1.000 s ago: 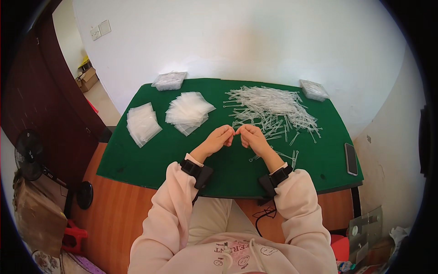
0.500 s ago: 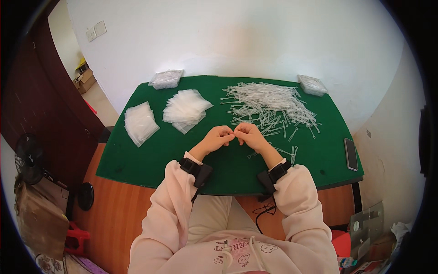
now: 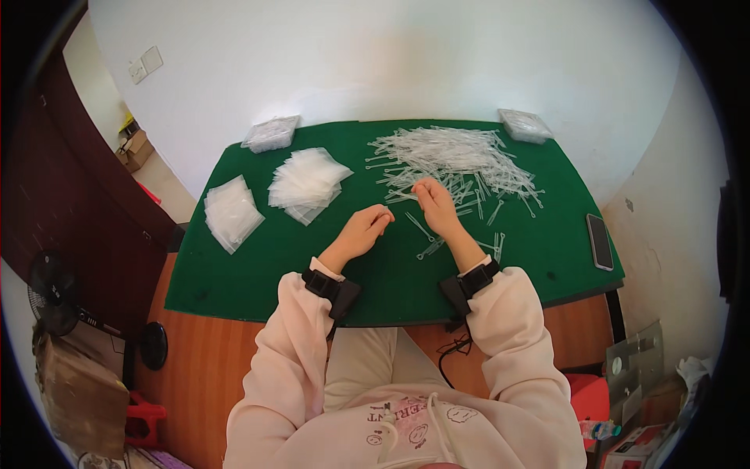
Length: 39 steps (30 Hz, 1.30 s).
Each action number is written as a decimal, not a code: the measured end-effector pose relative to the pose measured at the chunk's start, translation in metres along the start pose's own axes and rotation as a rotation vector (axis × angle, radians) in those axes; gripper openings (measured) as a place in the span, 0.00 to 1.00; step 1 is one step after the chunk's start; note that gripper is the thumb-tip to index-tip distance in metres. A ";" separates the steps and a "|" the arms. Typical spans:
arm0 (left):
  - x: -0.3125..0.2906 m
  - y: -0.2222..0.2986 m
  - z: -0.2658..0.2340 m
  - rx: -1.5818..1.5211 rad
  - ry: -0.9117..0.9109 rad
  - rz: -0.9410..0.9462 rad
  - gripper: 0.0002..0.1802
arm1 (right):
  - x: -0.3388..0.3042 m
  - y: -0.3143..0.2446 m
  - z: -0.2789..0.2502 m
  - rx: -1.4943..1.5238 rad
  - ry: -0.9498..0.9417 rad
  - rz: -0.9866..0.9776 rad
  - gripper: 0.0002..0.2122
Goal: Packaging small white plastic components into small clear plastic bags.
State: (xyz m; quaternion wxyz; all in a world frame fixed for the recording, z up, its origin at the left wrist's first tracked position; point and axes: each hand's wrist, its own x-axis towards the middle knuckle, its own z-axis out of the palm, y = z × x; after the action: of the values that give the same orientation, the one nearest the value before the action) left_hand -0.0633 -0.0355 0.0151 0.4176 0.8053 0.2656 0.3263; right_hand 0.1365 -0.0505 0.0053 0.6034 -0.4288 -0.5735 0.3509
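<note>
Thin clear plastic sticks (image 3: 445, 148) with small loop ends, some two-pronged, lie in a loose heap at the back right of the green-covered table. My right hand (image 3: 436, 206) is at the heap's near edge, its fingers curled together; whatever they grip is hidden. Lower and to the left, my left hand (image 3: 363, 228) hovers over the cloth with thumb and fingers closed, and I cannot make out anything in them. Between the hands and beside my right wrist lie a few loose sticks (image 3: 419, 227). Fanned clear plastic bags (image 3: 309, 181) are spread beyond my left hand.
A second stack of bags (image 3: 233, 213) lies at the left. Clear boxes stand at the back left (image 3: 271, 134) and back right (image 3: 525, 125). A phone (image 3: 600, 241) rests near the right edge of the green tabletop (image 3: 258, 281). A white wall (image 3: 375, 62) rises behind.
My hands, touching fingertip to fingertip before, have come apart. The right has moved away from me to the heap; the left has drawn slightly left. The whole view has shifted a little.
</note>
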 end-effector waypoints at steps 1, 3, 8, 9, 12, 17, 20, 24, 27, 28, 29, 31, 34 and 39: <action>0.000 0.004 0.004 -0.003 -0.012 -0.003 0.10 | -0.001 0.000 -0.003 -0.222 0.041 -0.036 0.08; 0.002 0.011 0.014 0.072 -0.058 0.049 0.09 | -0.005 0.001 -0.009 -0.668 0.120 -0.102 0.08; 0.005 0.026 0.025 0.442 -0.132 0.309 0.09 | -0.011 -0.015 -0.004 -0.932 -0.185 0.086 0.09; 0.007 0.030 0.031 0.438 -0.141 0.310 0.09 | -0.010 -0.015 -0.005 -0.987 -0.199 0.135 0.10; 0.014 0.044 0.046 0.652 -0.229 0.193 0.11 | -0.011 -0.015 -0.011 -1.096 -0.228 0.237 0.10; 0.015 0.045 0.053 0.686 -0.333 -0.024 0.13 | -0.014 -0.028 -0.008 -1.154 -0.271 0.277 0.12; 0.013 0.041 0.054 0.633 -0.369 -0.109 0.14 | -0.014 -0.036 -0.008 -1.198 -0.359 0.323 0.12; 0.017 0.041 0.053 0.609 -0.466 -0.130 0.14 | -0.013 -0.038 -0.014 -1.212 -0.529 0.378 0.12; 0.014 0.032 0.048 0.573 -0.430 -0.092 0.12 | -0.011 -0.032 -0.011 -1.142 -0.438 0.362 0.11; 0.013 0.029 0.045 0.555 -0.412 -0.073 0.11 | -0.008 -0.027 -0.011 -1.143 -0.441 0.355 0.11; 0.014 0.030 0.042 0.554 -0.410 -0.068 0.11 | -0.006 -0.017 -0.014 -1.026 -0.342 0.301 0.10; 0.014 0.032 0.030 0.292 -0.304 -0.117 0.08 | -0.002 -0.002 -0.018 -0.785 -0.159 0.187 0.09; 0.015 0.031 0.009 0.085 -0.217 -0.162 0.06 | -0.001 0.011 -0.017 -0.469 -0.067 0.118 0.08; 0.016 0.020 -0.029 0.021 -0.157 -0.171 0.12 | 0.000 0.004 -0.015 -0.190 -0.047 0.118 0.08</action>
State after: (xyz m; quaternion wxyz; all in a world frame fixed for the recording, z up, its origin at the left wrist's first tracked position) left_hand -0.0719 -0.0199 0.0499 0.4547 0.8072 0.3032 0.2229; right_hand 0.1513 -0.0507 0.0017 0.5247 -0.5088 -0.5919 0.3397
